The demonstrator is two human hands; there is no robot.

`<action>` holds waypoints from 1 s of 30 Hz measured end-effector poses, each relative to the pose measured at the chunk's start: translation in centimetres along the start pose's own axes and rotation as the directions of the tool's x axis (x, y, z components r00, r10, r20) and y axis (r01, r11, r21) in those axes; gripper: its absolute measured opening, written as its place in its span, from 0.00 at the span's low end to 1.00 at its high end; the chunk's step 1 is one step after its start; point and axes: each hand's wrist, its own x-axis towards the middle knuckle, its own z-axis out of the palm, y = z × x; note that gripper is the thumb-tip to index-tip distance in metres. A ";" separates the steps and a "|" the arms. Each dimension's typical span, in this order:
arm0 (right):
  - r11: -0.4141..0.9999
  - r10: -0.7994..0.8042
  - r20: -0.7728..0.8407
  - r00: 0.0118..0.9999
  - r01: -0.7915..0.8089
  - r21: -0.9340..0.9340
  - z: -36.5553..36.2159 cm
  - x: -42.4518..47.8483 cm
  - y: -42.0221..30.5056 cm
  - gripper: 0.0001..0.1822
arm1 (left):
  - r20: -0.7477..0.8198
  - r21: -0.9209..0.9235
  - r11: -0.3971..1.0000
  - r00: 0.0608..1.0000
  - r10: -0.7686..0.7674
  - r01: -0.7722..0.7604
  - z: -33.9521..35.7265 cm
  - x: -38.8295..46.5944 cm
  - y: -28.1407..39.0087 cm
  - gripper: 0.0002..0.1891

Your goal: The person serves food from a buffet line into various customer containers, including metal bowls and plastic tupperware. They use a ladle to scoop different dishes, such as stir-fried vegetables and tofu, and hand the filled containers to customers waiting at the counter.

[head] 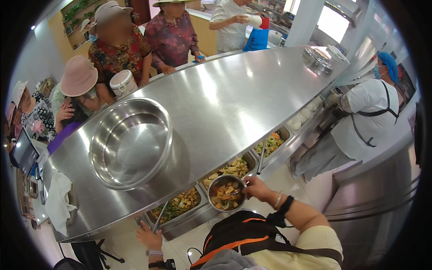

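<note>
My right hand (pixel 258 189) grips the rim of a round metal bowl (pixel 226 194). Chunks of food in brown liquid lie inside the bowl, which hangs over the front edge of the serving pans. At the near end of the row, my left hand (pixel 149 236) is at the handle of a metal serving utensil (pixel 162 215); whether the fingers close on it is unclear. That utensil rests in a pan of mixed greens and yellow cubes (pixel 184 202). Behind the bowl is a pan of pale yellow pieces (pixel 233 168), partly hidden under the counter.
A large steel basin (pixel 131 145) stands on the steel counter (pixel 216 91), with a white cloth (pixel 60 200) at its left end. Farther along are a vegetable pan (pixel 270 145) and white buns (pixel 300 118). A co-worker (pixel 368 111) stands at right; several people line the far side.
</note>
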 end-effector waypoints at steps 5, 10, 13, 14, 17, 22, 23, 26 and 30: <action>0.985 -0.012 -0.066 0.998 0.023 0.168 -7.7 -8.6 -6.0 0.12 | -0.139 -0.078 0.996 0.990 0.039 -0.050 -4.0 0.3 3.5 0.51; 0.988 -0.070 -0.183 0.981 0.093 0.124 -13.8 -17.5 -12.0 0.10 | -0.165 -0.175 0.980 0.984 0.069 -0.098 -6.5 0.7 8.4 0.47; 0.987 -0.100 -0.186 0.977 0.122 0.109 -16.8 -20.3 -16.6 0.09 | -0.239 -0.230 0.964 0.968 0.078 -0.134 -7.2 -0.5 10.6 0.46; 0.985 -0.109 -0.181 0.977 0.131 0.115 -17.8 -21.2 -17.8 0.08 | -0.237 -0.205 0.973 0.970 0.058 -0.108 -7.6 -0.9 11.7 0.45; 0.964 -0.212 -0.188 0.959 0.237 0.120 -20.4 -22.7 -20.3 0.05 | -0.279 -0.241 0.948 0.950 0.139 -0.210 -7.5 -1.4 13.3 0.45; 0.912 -0.333 -0.273 0.903 0.381 0.150 -22.7 -23.7 -24.7 0.06 | -0.379 -0.283 0.910 0.907 0.184 -0.303 -10.5 -2.5 17.4 0.35; 0.894 -0.376 -0.229 0.898 0.416 0.165 -23.2 -23.2 -25.7 0.07 | -0.431 -0.297 0.897 0.884 0.181 -0.329 -11.1 -2.6 17.7 0.33; 0.875 -0.440 -0.209 0.873 0.469 0.117 -24.8 -20.4 -28.1 0.04 | -0.574 -0.275 0.872 0.797 0.189 -0.405 -15.1 -4.1 19.1 0.23; 0.845 -0.455 -0.227 0.861 0.498 0.195 -26.2 -15.2 -30.0 0.06 | -0.783 -0.130 0.838 0.573 0.242 -0.531 -19.7 -5.0 18.6 0.17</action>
